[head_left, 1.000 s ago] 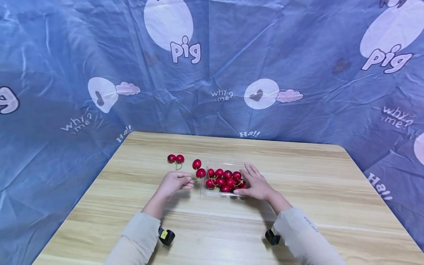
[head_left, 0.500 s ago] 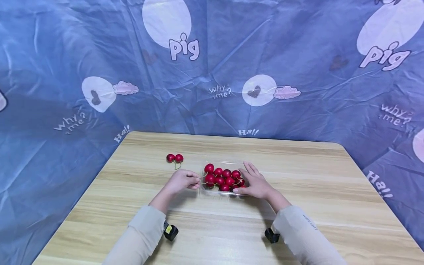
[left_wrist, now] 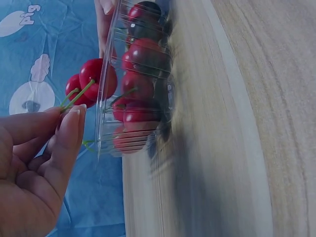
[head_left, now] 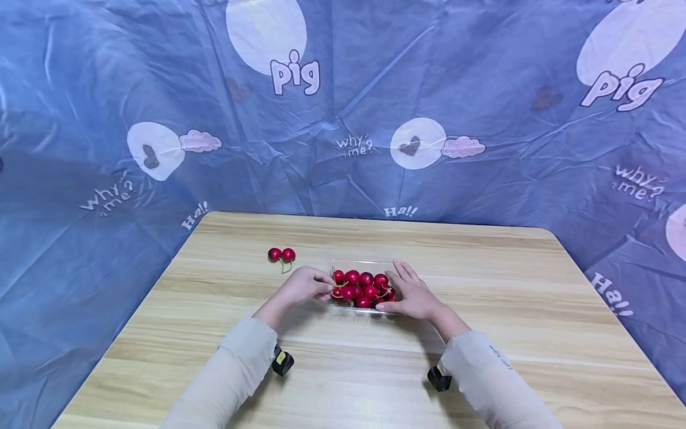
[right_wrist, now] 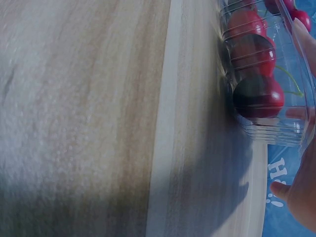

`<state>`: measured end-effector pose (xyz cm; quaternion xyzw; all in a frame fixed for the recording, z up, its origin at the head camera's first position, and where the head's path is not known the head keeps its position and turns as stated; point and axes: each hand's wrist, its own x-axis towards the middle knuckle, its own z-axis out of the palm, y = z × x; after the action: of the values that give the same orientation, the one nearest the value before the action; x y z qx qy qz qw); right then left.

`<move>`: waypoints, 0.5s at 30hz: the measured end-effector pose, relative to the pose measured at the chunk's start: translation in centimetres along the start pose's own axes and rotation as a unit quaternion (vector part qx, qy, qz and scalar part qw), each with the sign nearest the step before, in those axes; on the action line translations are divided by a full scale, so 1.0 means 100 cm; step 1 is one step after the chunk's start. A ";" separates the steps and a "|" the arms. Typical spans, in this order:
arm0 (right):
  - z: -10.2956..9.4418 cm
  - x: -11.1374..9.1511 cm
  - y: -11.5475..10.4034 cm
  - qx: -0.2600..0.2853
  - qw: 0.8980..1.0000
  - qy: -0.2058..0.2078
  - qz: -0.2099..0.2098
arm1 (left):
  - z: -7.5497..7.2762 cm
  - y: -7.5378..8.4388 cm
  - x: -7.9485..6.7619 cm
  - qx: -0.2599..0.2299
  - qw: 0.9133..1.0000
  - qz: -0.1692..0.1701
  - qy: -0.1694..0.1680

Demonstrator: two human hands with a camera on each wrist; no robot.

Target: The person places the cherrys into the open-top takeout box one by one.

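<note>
My left hand (head_left: 308,285) pinches the green stems of a pair of red cherries (left_wrist: 91,74) between thumb and fingertips. In the left wrist view the pair hangs at the rim of a clear plastic box (left_wrist: 118,145). Several more red cherries (left_wrist: 140,89) lie inside the box, some with stems showing. My right hand (head_left: 415,298) rests at the box's right end, thumb along the near side and straight fingers spread toward the far side. In the right wrist view only part of that hand shows beside the box wall (right_wrist: 274,133).
Another pair of cherries (head_left: 281,255), joined at the stems, lies on the wooden table (head_left: 354,369) to the left behind the box. A blue printed cloth (head_left: 300,179) hangs behind the table's far edge.
My left hand has moved right, carrying the pair of cherries from beside the box's left end to over the cherries inside it. My right hand has stayed at the box.
</note>
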<state>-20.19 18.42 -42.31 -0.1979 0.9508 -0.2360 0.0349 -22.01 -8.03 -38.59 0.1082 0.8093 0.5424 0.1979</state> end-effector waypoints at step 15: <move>-0.002 0.000 -0.001 0.002 1.000 -0.005 0.004 | 0.001 0.004 0.012 0.070 0.996 0.026 -0.052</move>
<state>-20.18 18.46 -42.08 -0.1955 0.9508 -0.2368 0.0409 -23.07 -7.35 -38.48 0.1712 0.8306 0.4831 0.2176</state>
